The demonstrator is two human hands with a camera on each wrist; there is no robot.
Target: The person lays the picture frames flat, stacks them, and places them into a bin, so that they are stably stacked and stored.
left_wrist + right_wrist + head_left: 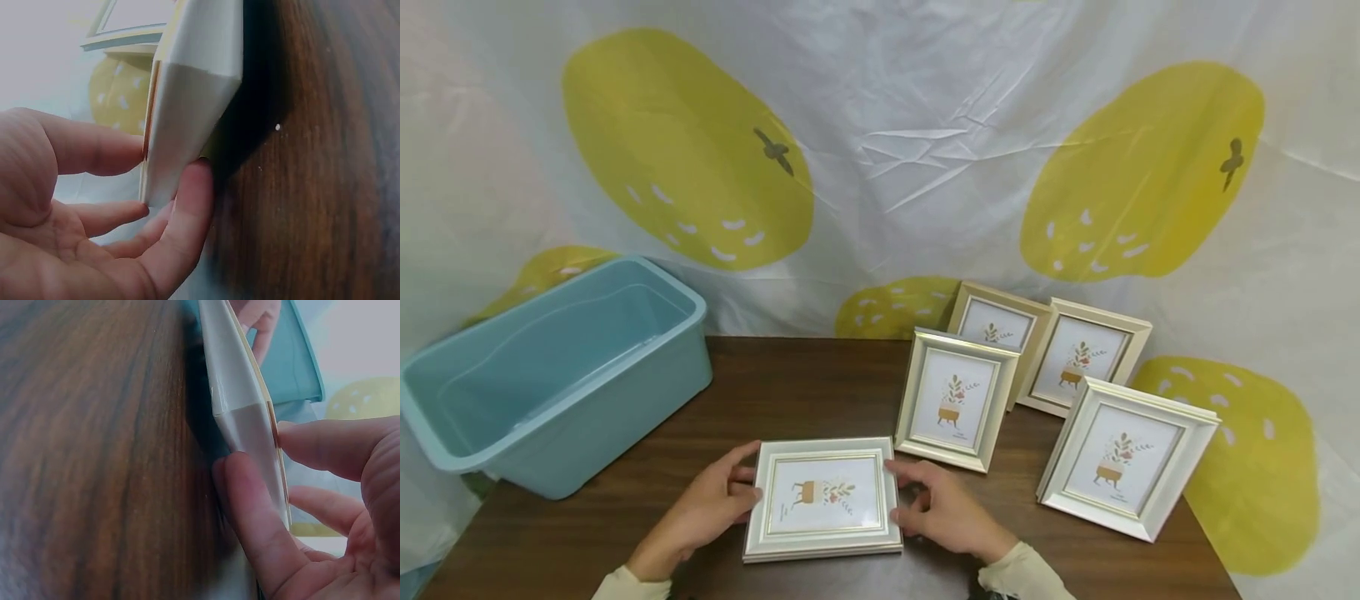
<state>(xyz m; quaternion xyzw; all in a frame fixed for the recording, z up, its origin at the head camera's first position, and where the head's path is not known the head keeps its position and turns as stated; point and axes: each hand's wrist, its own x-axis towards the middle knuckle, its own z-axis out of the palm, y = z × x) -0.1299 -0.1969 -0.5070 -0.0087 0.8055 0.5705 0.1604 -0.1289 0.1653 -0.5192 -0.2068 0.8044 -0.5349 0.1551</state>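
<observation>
A white picture frame [823, 547] lies face up on its side in front of me, its potted-plant print turned sideways. My left hand [711, 504] grips its left edge, and my right hand [946, 508] grips the right edge. In the left wrist view, the thumb and fingers [194, 206] pinch the rim of the frame [190, 87], with fingertips beneath it. The right wrist view has fingers [250, 506] likewise under the frame's edge [240, 412]. A dark shadow lies between frame and table there; whether the frame touches the table I cannot tell.
Several similar frames stand upright at the right: a champagne one [908, 392] near my right hand, a white one [1165, 500] farther right, and two behind [1138, 333]. A blue plastic bin [617, 417] stands at the left of the brown table [797, 383]. A fruit-print cloth [910, 217] hangs behind.
</observation>
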